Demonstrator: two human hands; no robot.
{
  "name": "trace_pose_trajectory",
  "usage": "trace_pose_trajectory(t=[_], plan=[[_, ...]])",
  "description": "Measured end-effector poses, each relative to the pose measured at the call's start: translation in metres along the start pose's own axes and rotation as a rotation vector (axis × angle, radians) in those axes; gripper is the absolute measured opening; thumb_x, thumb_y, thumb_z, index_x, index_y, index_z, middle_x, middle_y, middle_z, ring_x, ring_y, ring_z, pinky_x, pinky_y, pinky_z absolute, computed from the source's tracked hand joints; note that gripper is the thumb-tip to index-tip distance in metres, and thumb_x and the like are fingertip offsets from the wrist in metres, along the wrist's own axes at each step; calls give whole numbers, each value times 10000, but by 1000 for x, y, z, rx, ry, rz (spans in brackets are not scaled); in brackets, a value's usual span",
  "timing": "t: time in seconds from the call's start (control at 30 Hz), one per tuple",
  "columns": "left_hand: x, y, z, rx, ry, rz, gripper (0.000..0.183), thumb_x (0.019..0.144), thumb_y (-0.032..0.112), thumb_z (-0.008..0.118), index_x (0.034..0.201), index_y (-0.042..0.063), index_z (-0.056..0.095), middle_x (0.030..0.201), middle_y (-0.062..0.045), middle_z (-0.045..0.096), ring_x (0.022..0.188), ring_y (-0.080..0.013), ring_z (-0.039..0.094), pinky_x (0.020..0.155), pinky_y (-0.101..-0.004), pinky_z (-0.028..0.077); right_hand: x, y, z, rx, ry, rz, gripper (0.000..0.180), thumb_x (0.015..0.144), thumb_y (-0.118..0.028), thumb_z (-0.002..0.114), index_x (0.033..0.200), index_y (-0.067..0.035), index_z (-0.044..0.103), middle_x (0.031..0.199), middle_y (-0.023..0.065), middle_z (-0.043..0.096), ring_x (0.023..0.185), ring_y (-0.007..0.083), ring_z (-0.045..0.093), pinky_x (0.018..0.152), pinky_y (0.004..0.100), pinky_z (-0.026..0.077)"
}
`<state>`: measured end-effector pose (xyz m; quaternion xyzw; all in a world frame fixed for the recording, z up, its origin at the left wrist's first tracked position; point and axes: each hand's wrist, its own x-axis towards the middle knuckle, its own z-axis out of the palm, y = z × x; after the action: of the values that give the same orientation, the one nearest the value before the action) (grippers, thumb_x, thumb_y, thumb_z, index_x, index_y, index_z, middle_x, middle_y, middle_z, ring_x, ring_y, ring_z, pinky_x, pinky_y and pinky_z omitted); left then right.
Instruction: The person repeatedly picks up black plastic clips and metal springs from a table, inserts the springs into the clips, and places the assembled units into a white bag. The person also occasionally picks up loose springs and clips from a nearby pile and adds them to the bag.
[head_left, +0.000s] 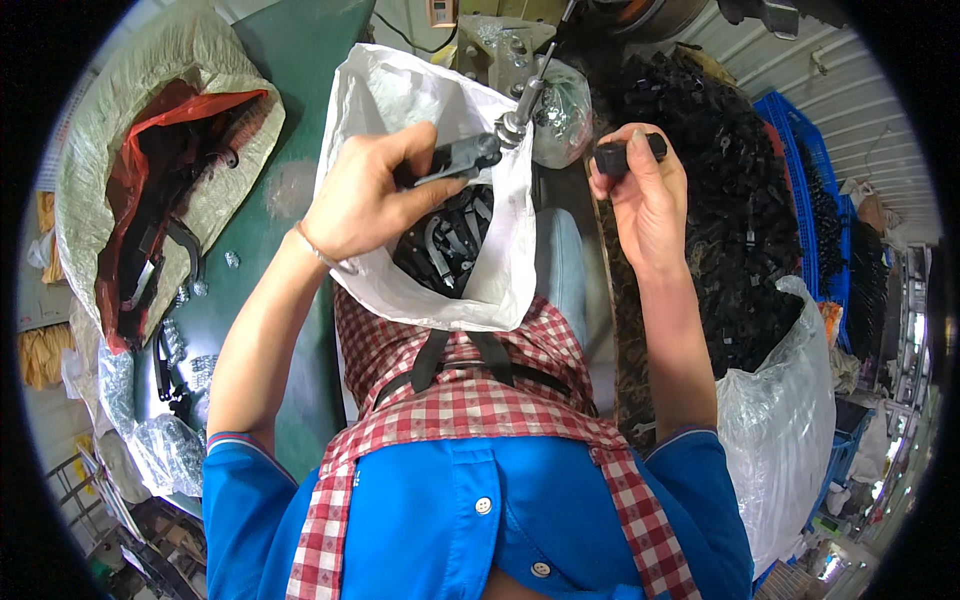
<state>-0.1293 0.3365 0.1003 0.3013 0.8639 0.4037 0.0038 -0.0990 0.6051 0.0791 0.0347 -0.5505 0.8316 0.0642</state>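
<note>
My left hand (379, 191) grips a dark lever-like part (465, 156) between thumb and fingers, above a white woven sack (495, 262). The part's end is beside a metal machine spindle (525, 105) at the sack's right rim; whether they touch, I cannot tell. Inside the sack lie many black and metal parts (450, 244). To the right, my right hand (641, 180) holds a small black part (613, 157) between thumb and fingers, in front of a large heap of black parts (735, 187).
On the green table (300, 345) at left stand an open woven sack with a red liner (247, 150) and small metal springs (232, 259). A clear plastic bag (564, 112) hangs behind the spindle. Blue crates (806, 172) and a big translucent bag (780, 435) are at right.
</note>
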Motion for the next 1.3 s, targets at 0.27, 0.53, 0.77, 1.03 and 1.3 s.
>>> trace_pose_trajectory(t=[0.27,0.53,0.77,1.03,1.3], plan=[[58,-12,-8,-101,208,139,336,771,199,750,740,28,462,588,-10,414,557,-83,368,498,-255,347,43,-17,10,131,34,-57,198,893,-208,650,813,-90,512,611,-18,483,451,77,400,437,219,310],[86,-7,-15,-108,220,169,292,824,90,716,741,49,440,679,67,420,633,-14,402,541,-191,326,65,-25,22,14,-50,-136,130,895,-154,637,953,-40,610,769,-1,560,564,63,449,537,232,407],[92,11,-16,13,163,270,300,807,126,728,748,35,448,623,37,404,593,-36,358,509,-218,326,80,-16,29,-204,-49,-378,138,864,-76,660,976,-11,611,916,9,623,808,65,572,761,207,458],[102,7,-21,125,8,299,332,791,167,733,761,24,435,591,-37,364,550,-102,336,487,-280,333,85,-13,31,-236,-114,-217,104,860,-53,626,954,-9,627,879,0,631,816,68,570,768,213,446],[98,-17,-19,313,-55,399,299,802,232,711,874,65,473,708,-148,541,652,-268,582,590,-379,433,90,29,-1,-41,-28,-208,213,877,-189,640,1035,-48,619,920,29,619,860,123,581,824,289,449]])
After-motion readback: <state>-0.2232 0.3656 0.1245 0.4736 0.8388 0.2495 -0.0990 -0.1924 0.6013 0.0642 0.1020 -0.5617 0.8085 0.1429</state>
